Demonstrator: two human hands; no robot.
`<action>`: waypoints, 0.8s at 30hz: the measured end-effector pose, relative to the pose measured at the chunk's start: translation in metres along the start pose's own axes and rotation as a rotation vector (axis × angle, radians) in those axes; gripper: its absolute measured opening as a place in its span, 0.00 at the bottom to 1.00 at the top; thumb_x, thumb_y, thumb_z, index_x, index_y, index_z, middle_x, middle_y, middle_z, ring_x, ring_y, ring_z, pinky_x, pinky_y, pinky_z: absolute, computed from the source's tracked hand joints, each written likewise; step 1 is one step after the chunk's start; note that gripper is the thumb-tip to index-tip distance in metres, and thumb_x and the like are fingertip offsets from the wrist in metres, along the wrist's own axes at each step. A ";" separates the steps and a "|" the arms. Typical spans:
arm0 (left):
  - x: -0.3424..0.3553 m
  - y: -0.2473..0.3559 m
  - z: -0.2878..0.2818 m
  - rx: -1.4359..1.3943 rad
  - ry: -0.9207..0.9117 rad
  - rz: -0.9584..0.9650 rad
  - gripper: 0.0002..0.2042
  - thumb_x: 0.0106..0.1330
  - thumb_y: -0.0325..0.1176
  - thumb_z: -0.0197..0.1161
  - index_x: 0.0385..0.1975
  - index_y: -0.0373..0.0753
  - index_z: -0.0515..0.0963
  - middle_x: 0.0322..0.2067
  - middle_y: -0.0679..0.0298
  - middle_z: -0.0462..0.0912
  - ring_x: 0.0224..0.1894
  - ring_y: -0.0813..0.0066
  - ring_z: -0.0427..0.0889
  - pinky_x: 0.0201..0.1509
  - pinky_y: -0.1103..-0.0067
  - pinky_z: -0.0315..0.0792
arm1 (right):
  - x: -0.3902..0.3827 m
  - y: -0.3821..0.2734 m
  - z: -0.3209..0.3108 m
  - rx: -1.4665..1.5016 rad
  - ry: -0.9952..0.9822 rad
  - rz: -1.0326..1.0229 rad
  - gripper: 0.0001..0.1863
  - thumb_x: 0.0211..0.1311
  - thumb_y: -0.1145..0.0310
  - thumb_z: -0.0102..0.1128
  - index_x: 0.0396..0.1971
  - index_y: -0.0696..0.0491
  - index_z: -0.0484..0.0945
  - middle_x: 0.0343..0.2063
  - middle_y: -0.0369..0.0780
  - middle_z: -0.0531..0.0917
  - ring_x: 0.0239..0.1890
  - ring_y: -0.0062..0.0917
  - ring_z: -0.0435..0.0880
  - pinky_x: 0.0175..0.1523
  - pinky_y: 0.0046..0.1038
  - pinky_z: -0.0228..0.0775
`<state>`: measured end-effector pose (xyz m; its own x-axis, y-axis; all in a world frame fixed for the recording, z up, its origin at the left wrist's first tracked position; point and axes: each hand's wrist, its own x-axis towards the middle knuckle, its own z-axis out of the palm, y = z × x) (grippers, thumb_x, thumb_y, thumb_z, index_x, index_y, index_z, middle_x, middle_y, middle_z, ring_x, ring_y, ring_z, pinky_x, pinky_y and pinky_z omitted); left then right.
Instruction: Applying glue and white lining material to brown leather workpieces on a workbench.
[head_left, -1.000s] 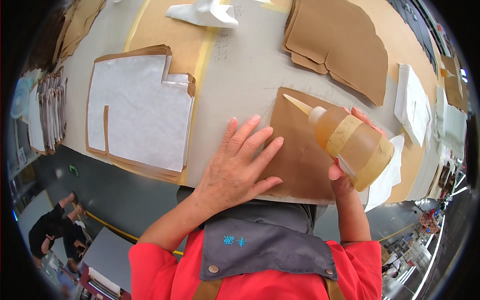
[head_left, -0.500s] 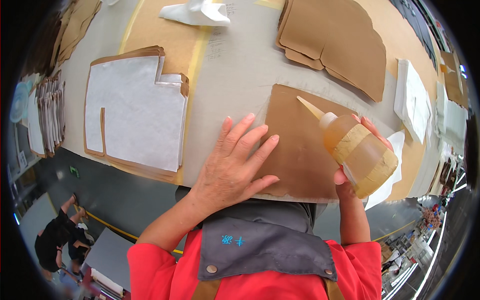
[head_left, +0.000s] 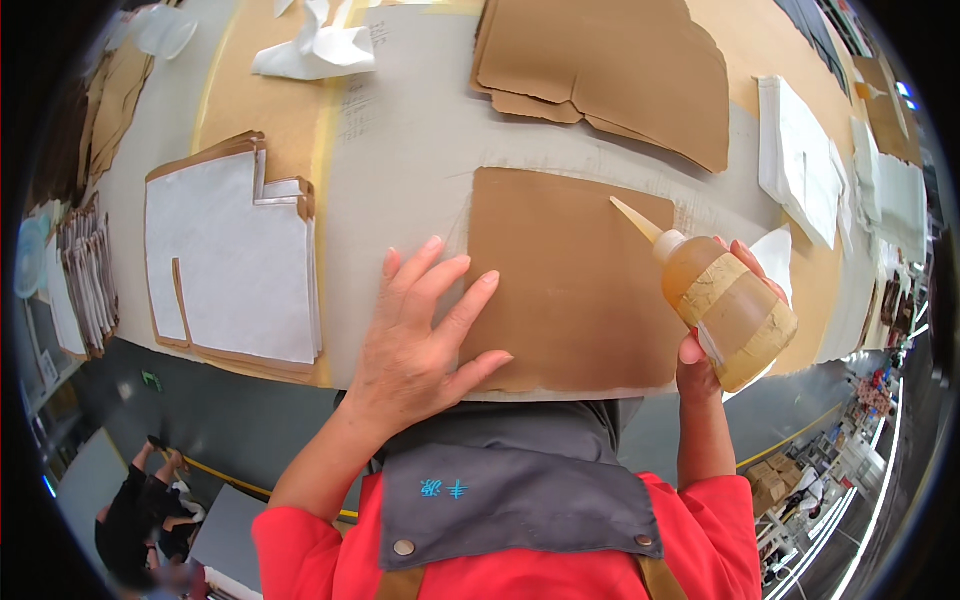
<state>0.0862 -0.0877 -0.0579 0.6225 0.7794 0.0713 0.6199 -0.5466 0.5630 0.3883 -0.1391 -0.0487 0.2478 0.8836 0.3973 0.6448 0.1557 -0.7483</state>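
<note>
The left hand (head_left: 420, 335) lies flat with its fingers spread wide, palm down, pressing on the left edge of a brown cardboard sheet (head_left: 575, 270) that rests on the grey desk (head_left: 400, 150) directly in front of the person. The fingertips reach onto the sheet while the heel of the hand sits at the desk's near edge.

The right hand (head_left: 715, 345) is wrapped around an amber glue bottle (head_left: 725, 305) banded with tan tape, thumb below and fingers behind it. The bottle is tilted, its pointed nozzle aimed up and to the left over the right part of the brown sheet; whether the tip touches the sheet cannot be told.

To the left lies a stack of white-faced panels (head_left: 235, 260). Beyond the sheet is a pile of brown cardboard pieces (head_left: 610, 65), and crumpled white paper (head_left: 315, 50) sits at the far left.
</note>
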 end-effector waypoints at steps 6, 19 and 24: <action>0.001 0.001 0.002 0.023 0.011 -0.004 0.35 0.47 0.46 0.77 0.58 0.44 0.77 0.60 0.59 0.67 0.68 0.51 0.61 0.74 0.50 0.50 | -0.005 0.008 -0.015 -0.059 0.106 0.061 0.61 0.37 0.25 0.63 0.63 0.51 0.50 0.60 0.51 0.71 0.60 0.42 0.76 0.63 0.44 0.68; 0.000 0.001 0.003 0.048 0.031 0.002 0.32 0.52 0.47 0.75 0.58 0.43 0.76 0.60 0.57 0.68 0.68 0.49 0.61 0.73 0.50 0.50 | -0.005 0.008 -0.029 0.323 0.297 0.293 0.51 0.53 0.41 0.70 0.69 0.52 0.55 0.64 0.46 0.68 0.67 0.35 0.68 0.70 0.43 0.62; 0.000 0.002 0.002 0.064 0.022 0.008 0.32 0.54 0.48 0.74 0.58 0.42 0.76 0.60 0.56 0.66 0.68 0.49 0.61 0.73 0.50 0.50 | -0.014 0.018 -0.040 0.341 0.301 0.276 0.47 0.58 0.45 0.68 0.70 0.48 0.53 0.66 0.50 0.67 0.65 0.37 0.72 0.56 0.39 0.79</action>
<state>0.0889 -0.0896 -0.0584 0.6173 0.7810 0.0945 0.6444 -0.5709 0.5088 0.4250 -0.1662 -0.0465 0.6036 0.7542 0.2587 0.2668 0.1146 -0.9569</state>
